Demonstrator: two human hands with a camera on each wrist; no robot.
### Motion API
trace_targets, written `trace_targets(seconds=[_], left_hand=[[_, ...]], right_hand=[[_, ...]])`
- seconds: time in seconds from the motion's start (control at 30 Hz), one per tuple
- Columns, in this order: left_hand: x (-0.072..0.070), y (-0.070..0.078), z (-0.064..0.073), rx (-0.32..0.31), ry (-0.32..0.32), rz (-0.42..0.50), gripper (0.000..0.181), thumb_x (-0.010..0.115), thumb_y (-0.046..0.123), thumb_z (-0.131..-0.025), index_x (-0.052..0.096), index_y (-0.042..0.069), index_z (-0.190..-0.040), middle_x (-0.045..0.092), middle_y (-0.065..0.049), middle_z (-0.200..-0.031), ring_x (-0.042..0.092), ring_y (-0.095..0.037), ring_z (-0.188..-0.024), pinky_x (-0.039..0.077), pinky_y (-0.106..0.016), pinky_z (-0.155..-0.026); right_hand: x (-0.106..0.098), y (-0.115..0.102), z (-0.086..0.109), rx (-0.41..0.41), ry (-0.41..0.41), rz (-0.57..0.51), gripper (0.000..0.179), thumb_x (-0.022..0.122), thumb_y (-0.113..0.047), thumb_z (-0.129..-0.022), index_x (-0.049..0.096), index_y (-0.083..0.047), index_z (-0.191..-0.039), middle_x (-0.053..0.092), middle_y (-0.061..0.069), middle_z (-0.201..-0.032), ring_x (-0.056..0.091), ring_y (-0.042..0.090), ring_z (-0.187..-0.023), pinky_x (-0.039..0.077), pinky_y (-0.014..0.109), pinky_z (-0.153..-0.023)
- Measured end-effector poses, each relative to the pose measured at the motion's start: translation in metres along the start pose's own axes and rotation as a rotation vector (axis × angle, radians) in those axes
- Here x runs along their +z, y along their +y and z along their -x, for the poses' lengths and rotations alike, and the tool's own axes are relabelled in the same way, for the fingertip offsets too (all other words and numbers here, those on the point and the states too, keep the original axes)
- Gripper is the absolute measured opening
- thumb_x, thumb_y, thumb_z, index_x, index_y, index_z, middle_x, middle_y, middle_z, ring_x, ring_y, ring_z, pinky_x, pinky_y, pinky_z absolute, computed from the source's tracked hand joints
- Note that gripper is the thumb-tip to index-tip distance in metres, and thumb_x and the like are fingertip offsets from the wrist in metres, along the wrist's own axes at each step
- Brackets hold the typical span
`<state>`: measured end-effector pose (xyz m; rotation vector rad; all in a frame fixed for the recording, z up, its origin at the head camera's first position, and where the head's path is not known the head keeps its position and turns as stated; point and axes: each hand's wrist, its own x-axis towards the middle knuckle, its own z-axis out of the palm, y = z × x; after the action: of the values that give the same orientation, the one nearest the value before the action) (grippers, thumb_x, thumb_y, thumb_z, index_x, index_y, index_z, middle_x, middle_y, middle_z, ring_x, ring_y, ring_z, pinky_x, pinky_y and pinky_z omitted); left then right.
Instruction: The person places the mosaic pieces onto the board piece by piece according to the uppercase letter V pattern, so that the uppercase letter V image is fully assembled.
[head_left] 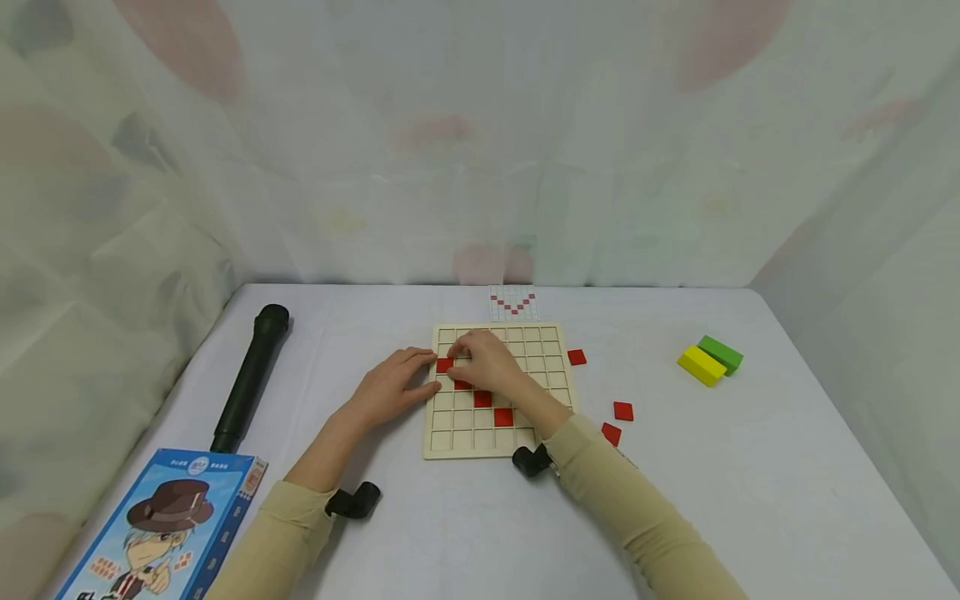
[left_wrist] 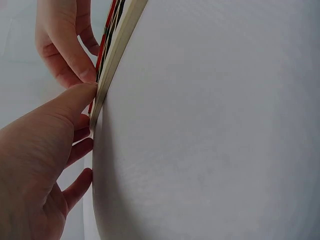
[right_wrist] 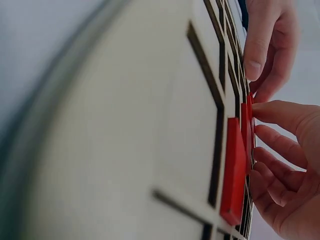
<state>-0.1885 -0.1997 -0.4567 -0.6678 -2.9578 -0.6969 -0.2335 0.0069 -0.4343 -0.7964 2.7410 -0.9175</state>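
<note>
A wooden grid board (head_left: 450, 446) lies on the table, with red square tiles forming a diagonal across its cells. One red tile (head_left: 445, 366) sits in the leftmost column; another red tile (head_left: 503, 417) is at the diagonal's lower right end. My right hand (head_left: 486, 365) is over the board's left side, thumb and index fingertips set apart at the leftmost tile. In the right wrist view its fingers spread beside a row of raised tiles (right_wrist: 234, 170). At the board's left edge rests my left hand (head_left: 390, 387), thumb and fingers extended along the rim (left_wrist: 112, 65).
Behind the board lies a pattern card (head_left: 513, 303) with a red V. Several loose red tiles, including one tile (head_left: 623, 411), lie right of it. Farther right are yellow (head_left: 702, 366) and green blocks (head_left: 721, 355). A black cylinder (head_left: 251, 379) and blue box (head_left: 161, 525) stand left.
</note>
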Motion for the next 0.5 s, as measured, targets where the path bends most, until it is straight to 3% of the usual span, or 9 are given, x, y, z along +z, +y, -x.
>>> trace_targets(seconds=[0.17, 0.5], left_hand=[[-0.001, 0.001, 0.0, -0.006, -0.009, -0.002, 0.055, 0.066, 0.039, -0.093, 0.056, 0.007, -0.136, 0.054, -0.008, -0.137, 0.046, -0.028, -0.131, 0.043, -0.051, -0.102], [0.0, 0.001, 0.0, -0.011, -0.01, 0.001, 0.055, 0.066, 0.04, -0.092, 0.056, 0.008, -0.136, 0.054, -0.008, -0.138, 0.045, -0.028, -0.132, 0.042, -0.049, -0.103]], right_hand=[[0.0, -0.001, 0.004, -0.024, 0.017, 0.0, 0.023, 0.074, -0.021, -0.087, 0.072, -0.009, -0.107, 0.066, 0.006, -0.112, 0.055, 0.023, -0.107, 0.045, 0.037, -0.095], [-0.009, 0.016, 0.02, -0.011, 0.073, -0.084, 0.016, 0.066, -0.019, -0.092, 0.073, -0.012, -0.104, 0.066, 0.002, -0.111, 0.059, 0.018, -0.104, 0.048, 0.033, -0.092]])
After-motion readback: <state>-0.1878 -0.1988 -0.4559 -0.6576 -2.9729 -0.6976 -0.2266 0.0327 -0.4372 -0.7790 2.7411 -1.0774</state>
